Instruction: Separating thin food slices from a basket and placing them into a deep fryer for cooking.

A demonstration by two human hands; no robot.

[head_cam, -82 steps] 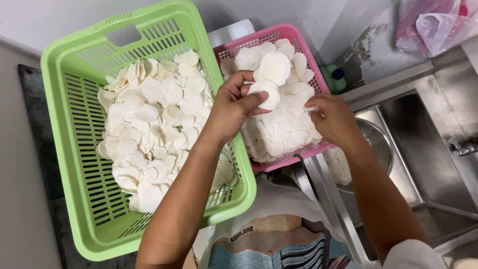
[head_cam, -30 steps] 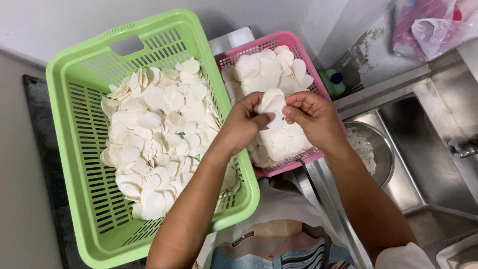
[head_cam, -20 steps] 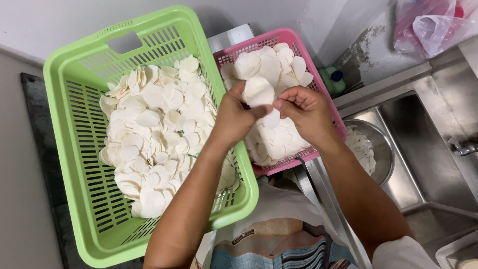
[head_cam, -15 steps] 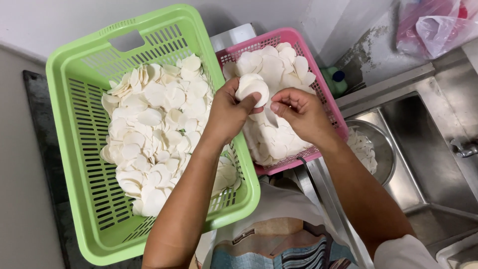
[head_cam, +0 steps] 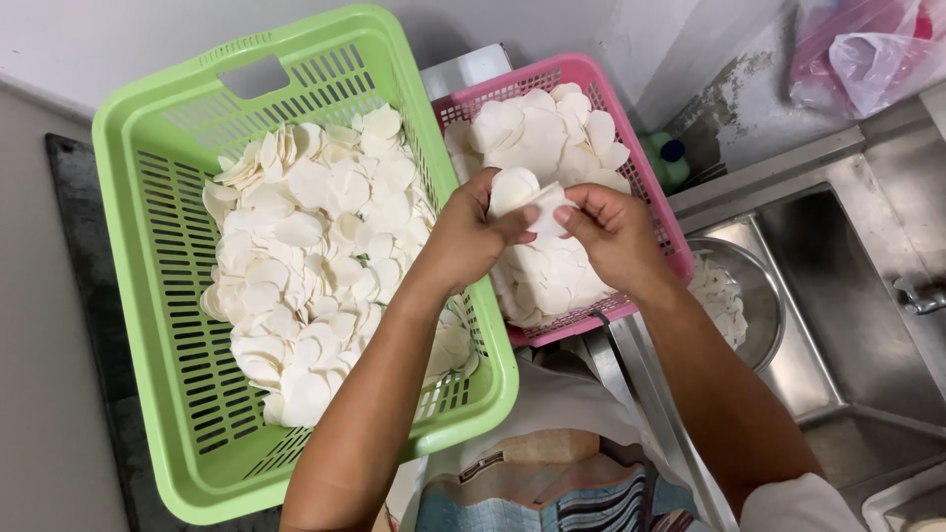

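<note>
My left hand (head_cam: pixel 471 234) and my right hand (head_cam: pixel 613 234) meet above the pink basket (head_cam: pixel 591 74), both pinching a small stack of thin white round discs (head_cam: pixel 527 194). The pink basket holds a heap of stuck-together white discs (head_cam: pixel 548 138). To its left stands a larger green basket (head_cam: pixel 148 227) with several loose white discs (head_cam: pixel 315 256) spread over its bottom. My left forearm crosses the green basket's near right corner.
A steel sink (head_cam: pixel 857 296) lies at the right with a metal bowl (head_cam: pixel 754 286) holding more white discs. A green bottle with a blue cap (head_cam: pixel 668 163) stands behind the pink basket. Pink and white plastic bags (head_cam: pixel 867 49) sit at top right.
My hands came together over the pink basket, lifted a stack of discs and turned it; now both hands pinch it slightly lower and nearer the basket's middle.
</note>
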